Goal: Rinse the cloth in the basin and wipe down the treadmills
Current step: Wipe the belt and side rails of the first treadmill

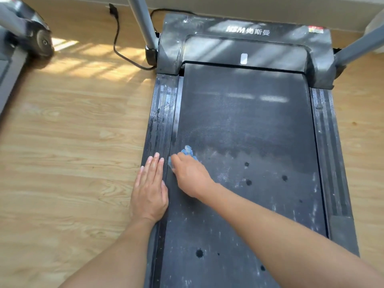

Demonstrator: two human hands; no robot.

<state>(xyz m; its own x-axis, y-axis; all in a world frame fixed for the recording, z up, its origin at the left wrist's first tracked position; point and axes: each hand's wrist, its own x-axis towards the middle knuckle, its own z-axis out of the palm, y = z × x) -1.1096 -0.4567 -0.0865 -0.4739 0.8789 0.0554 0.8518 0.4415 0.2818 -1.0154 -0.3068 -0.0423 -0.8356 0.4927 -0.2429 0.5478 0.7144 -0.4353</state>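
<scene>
A dusty black treadmill (249,121) fills the middle and right of the head view, its belt marked with dark water drops and pale streaks. My right hand (190,175) grips a small blue cloth (188,151) and presses it on the belt's left edge. Only a bit of the cloth shows past my fingers. My left hand (150,190) lies flat with straight fingers on the ribbed left side rail (162,121), right beside the cloth. The basin is out of view.
Light wooden floor (72,152) spreads to the left. A second treadmill's base (22,38) stands at the far left. A black power cable (118,42) trails on the floor near the grey upright (143,23). Another grey upright (361,48) rises at right.
</scene>
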